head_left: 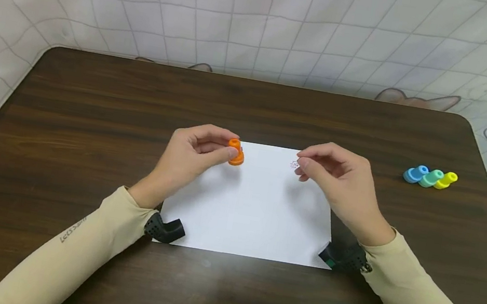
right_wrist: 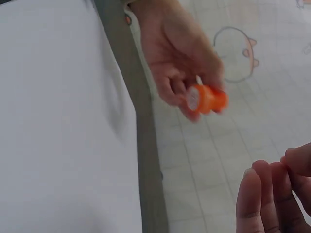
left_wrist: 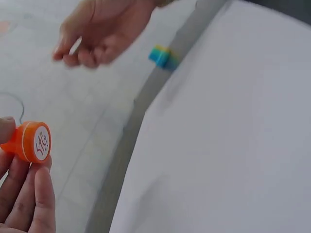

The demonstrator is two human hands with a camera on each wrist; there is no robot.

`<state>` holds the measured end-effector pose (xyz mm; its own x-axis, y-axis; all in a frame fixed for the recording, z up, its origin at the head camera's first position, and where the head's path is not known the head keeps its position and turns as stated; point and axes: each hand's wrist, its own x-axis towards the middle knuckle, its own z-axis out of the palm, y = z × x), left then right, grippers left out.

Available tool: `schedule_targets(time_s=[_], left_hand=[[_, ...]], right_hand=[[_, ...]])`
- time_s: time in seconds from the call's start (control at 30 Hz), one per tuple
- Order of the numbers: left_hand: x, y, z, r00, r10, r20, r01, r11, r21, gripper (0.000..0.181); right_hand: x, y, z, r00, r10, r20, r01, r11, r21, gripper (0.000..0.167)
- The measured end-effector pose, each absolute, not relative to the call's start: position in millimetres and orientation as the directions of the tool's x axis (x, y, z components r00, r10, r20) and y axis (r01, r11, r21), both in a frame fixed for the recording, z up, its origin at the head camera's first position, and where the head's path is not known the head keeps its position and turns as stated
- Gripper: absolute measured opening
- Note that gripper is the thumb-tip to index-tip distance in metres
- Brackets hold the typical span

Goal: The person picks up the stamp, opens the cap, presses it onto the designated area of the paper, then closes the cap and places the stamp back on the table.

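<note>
My left hand pinches an orange stamp between thumb and fingers, above the left part of a white sheet of paper. In the left wrist view the stamp's round white face shows a dark reddish design. Over the paper's right side hovers my right hand, its fingers loosely bent and the thumb close to the index finger, with nothing visible in it. Partly behind its fingertips, a small reddish print marks the paper near its far right corner.
Three more stamps stand close together on the right side of the dark wooden table: blue, teal and yellow. A white gridded cloth lies beyond the table's far edge.
</note>
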<state>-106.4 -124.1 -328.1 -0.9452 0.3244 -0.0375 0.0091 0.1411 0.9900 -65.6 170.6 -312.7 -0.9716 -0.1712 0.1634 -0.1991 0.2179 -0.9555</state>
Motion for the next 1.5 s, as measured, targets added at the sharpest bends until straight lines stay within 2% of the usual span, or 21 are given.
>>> schedule_targets(time_s=[0.37,0.77,0.9,1.0,1.13,1.2,1.3,1.43,1.5], left_hand=[[-145.4,-187.2,-340.1,-0.988,0.146,-0.040,-0.007,0.218,0.976,0.034],[-165.7,-237.6,-344.4,-0.999,0.034,-0.008,0.009,0.485,0.874,0.038],[-169.1,-251.6,-346.2,-1.000,-0.003,-0.006,-0.006,0.516,0.856,0.039],[-170.7,-261.9,-347.3,-1.000,-0.020,0.000,-0.011,0.545,0.838,0.039],[-172.8,-271.9,-349.3,-0.999,-0.035,0.008,-0.013,0.571,0.821,0.039],[-173.9,-275.1,-350.4,-0.999,-0.045,0.009,-0.018,0.574,0.819,0.039],[-175.9,-278.3,-351.8,-0.999,-0.054,-0.001,-0.032,0.579,0.815,0.039],[-178.6,-281.7,-352.9,-0.998,-0.056,-0.020,-0.049,0.591,0.805,0.040],[-179.3,-283.3,-352.9,-0.998,-0.061,-0.018,-0.050,0.596,0.801,0.040]], right_hand=[[-60.2,242.6,-317.3,-0.977,0.073,0.202,-0.182,0.217,-0.959,0.019],[-43.6,309.5,-326.1,-0.920,0.307,0.244,-0.225,0.095,-0.970,0.024],[-43.1,328.9,-328.8,-0.899,0.375,0.227,-0.189,0.135,-0.973,0.026],[-44.1,340.2,-330.8,-0.887,0.423,0.187,-0.150,0.118,-0.982,0.029],[-47.4,350.3,-333.5,-0.888,0.433,0.154,-0.118,0.109,-0.987,0.034],[-49.8,352.8,-335.1,-0.892,0.422,0.164,-0.098,0.173,-0.980,0.036],[-52.7,354.2,-337.0,-0.892,0.412,0.185,-0.036,0.345,-0.938,0.037],[-55.4,353.7,-338.7,-0.888,0.402,0.225,0.034,0.545,-0.837,0.036],[-56.7,353.0,-339.8,-0.888,0.388,0.248,0.027,0.581,-0.814,0.035]])
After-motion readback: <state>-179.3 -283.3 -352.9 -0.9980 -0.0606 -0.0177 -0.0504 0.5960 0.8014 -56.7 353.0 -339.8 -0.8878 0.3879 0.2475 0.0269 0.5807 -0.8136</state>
